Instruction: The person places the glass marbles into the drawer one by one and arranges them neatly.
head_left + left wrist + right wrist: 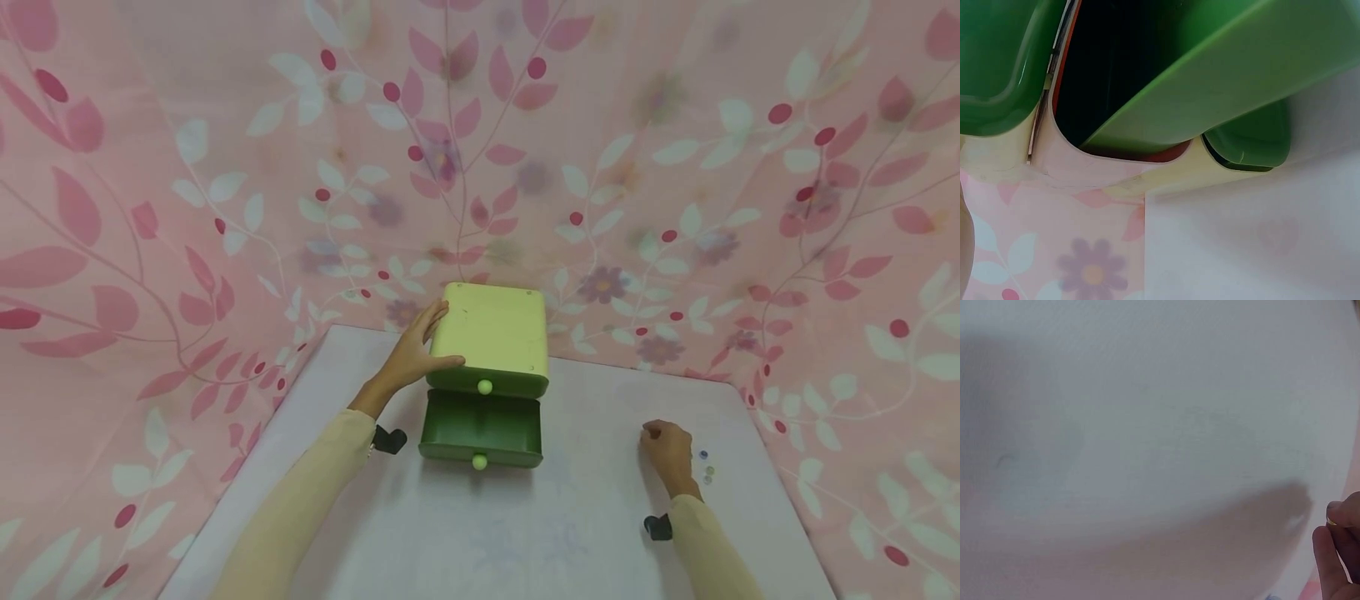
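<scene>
A small cabinet (491, 329) with a pale yellow-green top and dark green drawer fronts stands at the back of the table. My left hand (416, 346) rests on its left side, the thumb lying over the top near the front edge and the other fingers along the left edge. Below the top drawer, the middle drawer (1222, 87) is pulled out and looks bare inside. To the right, my right hand (667, 450) is raised over the table and pinches a small yellowish marble (1330, 521) between thumb and finger, mostly hidden by the fingertips.
Several small glass marbles, one of them blue (703, 455), lie beside the right wrist. The bottom drawer (1254, 134) sits nearly closed in the left wrist view. A pink floral curtain (600, 167) surrounds the white table (585, 517) at the back and sides.
</scene>
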The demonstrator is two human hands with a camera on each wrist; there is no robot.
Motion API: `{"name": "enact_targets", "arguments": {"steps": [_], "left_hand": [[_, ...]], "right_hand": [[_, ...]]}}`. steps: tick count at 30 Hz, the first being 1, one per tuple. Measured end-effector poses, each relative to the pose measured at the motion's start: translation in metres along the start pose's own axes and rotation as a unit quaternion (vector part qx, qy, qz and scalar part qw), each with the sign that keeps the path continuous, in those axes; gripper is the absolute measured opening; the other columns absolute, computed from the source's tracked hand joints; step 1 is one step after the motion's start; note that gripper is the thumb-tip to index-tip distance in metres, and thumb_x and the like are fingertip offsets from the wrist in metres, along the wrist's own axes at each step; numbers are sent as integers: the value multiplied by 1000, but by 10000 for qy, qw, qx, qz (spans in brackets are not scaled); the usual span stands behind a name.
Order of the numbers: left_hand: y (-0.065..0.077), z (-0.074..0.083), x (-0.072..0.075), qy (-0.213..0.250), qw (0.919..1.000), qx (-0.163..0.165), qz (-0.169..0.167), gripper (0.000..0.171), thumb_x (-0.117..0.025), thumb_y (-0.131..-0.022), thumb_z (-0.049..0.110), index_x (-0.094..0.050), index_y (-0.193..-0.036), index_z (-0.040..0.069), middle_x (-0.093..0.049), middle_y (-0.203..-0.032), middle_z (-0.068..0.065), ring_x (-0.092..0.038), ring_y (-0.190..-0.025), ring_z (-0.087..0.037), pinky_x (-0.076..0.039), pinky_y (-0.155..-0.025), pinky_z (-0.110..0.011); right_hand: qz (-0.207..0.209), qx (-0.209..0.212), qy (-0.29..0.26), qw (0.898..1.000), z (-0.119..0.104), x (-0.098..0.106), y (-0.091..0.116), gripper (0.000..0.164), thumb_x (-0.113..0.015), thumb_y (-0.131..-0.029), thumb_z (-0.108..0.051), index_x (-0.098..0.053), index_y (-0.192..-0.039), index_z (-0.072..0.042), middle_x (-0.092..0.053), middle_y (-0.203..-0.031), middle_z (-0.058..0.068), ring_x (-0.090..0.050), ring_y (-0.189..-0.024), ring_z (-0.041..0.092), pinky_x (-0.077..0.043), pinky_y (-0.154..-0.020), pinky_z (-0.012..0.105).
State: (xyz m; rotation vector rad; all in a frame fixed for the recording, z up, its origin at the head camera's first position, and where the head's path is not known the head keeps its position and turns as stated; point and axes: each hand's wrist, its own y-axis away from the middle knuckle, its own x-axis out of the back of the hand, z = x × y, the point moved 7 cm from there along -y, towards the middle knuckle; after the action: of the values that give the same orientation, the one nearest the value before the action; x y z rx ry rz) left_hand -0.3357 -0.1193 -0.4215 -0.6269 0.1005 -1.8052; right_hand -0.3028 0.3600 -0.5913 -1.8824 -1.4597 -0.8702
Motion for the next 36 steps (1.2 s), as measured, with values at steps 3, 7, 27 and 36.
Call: {"name": "enact_targets", "arguments": {"steps": [3,7,27,36], "left_hand": [[-3,-16,0,-32,10000,26,86,113,-87,-75,29,-14,-157,5,-24,-159,-7,-24,-145,-16,-23,-118,-35],[-5,-32,-1,-80,9998,43,185,117,-88,-72,37,-14,-157,9,-25,-159,1,-25,-143,-7,-24,-117,-29],[1,2,0,-55,10000,-7,-22,109,-85,-77,23,-13,-156,4,-22,-158,-19,-23,-145,-29,-22,-118,-45],[1,3,0,-70,10000,47,2,108,-86,-77,21,-14,-156,5,-23,-158,-17,-24,-145,-26,-24,-117,-43]], "right_hand": [[92,94,-73,9999,-8,3,-1,23,-60,-90,-2,-69,-110,8,-66,-103,24,-60,-93,34,-52,-82,49],[142,182,-97,9997,-17,6,-2,22,-62,-90,-3,-70,-109,6,-67,-102,23,-61,-92,33,-54,-80,47],[517,1221,-675,9889,-83,14,5,14,-72,-83,-3,-75,-96,2,-72,-92,17,-70,-87,32,-59,-75,44],[464,1647,-1342,9761,-109,10,10,13,-75,-79,3,-75,-92,3,-72,-89,16,-72,-81,30,-60,-66,25]]}}
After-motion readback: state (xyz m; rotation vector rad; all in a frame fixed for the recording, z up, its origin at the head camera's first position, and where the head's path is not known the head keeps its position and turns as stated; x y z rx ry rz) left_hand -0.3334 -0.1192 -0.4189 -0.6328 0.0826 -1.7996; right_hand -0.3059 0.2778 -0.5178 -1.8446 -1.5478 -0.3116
